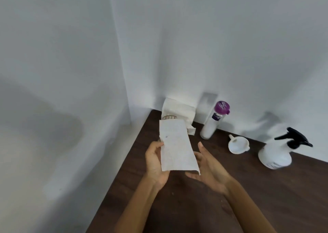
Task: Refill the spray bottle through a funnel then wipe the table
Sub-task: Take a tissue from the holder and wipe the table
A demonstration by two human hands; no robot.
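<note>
White paper towel (177,146) in our hands above the dark wooden table (266,197): we judge the wiping step.
Our left hand (155,163) pinches its edge; our right hand (209,169) lies spread beneath. Spray bottle (278,152) and funnel (237,145) stand aside; next we press it flat.

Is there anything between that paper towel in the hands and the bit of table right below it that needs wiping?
Nothing visible. The left hand pinches the paper towel over bare dark table; the right hand is open beside it. The funnel, spray bottle and purple-capped bottle stand off to the right, near the wall.
</note>
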